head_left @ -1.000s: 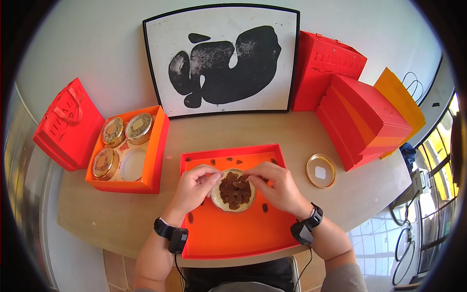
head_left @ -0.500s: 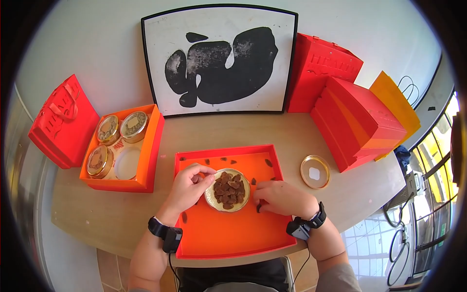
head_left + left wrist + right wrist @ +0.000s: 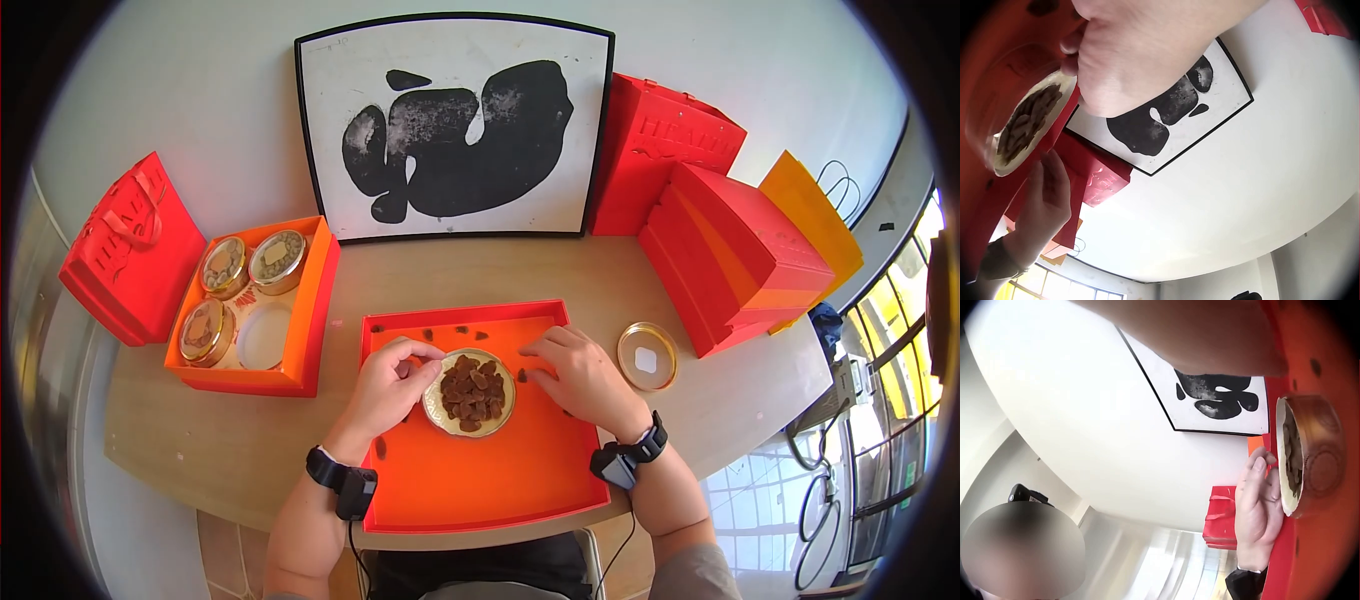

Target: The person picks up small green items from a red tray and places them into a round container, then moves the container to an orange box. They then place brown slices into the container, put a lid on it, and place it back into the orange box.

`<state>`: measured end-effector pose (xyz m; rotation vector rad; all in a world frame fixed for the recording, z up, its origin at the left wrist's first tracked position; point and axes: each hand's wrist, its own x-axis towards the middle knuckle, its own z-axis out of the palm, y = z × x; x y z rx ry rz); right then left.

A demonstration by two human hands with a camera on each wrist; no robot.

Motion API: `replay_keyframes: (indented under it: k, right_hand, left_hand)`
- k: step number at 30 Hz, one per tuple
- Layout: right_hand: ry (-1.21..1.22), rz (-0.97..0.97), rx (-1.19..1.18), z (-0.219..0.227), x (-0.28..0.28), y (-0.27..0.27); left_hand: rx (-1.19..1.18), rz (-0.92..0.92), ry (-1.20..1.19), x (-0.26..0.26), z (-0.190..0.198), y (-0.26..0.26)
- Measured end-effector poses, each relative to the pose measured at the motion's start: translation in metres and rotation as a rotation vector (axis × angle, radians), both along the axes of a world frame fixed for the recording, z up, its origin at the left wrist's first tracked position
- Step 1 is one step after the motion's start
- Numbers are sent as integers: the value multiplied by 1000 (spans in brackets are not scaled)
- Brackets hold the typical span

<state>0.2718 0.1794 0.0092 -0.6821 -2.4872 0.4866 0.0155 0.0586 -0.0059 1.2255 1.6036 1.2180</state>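
Note:
A round clear jar (image 3: 430,405) of brown slices (image 3: 472,393) stands in a shallow red-orange tray (image 3: 480,490). Thumb and fingertips of my left hand (image 3: 388,385) hold its left rim; in the right wrist view the left hand (image 3: 1257,512) is beside the jar (image 3: 1319,456). My right hand (image 3: 590,385) hovers right of the jar, over the tray's right side, fingers bent and parted, with nothing seen between them. One dark piece (image 3: 521,376) lies between the jar and that hand; part of the tray under the hand is hidden.
An orange box (image 3: 310,345) with three lidded jars stands at the left, beside a red bag (image 3: 130,250). A round lid (image 3: 647,357) lies right of the tray. Behind are a framed picture (image 3: 455,130), another red bag (image 3: 660,130) and red boxes (image 3: 735,250).
My right hand left the jar's top, dipped to the tray floor at its right, then moved up toward the tray's back right. My left hand has stayed at the jar's rim.

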Motion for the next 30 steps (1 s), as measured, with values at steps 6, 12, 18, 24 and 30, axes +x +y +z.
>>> replay_keyframes:
  k: [6,12,18,24,30]
  right_hand:
    - [-148,125,9,-20,1,13]
    - [-199,114,-2,-17,3,12]
    - [-213,117,-31,-17,2,12]
    - [59,-48,-441,19,-5,-5]
    - [-104,90,37,2,10,5]
  left_hand:
    - [83,-18,22,-1,-5,1]
    - [89,-30,14,-1,-4,1]
    - [83,-22,29,-1,-4,0]
    - [20,-24,17,-2,-3,0]
    - [60,-24,25,-2,-5,1]
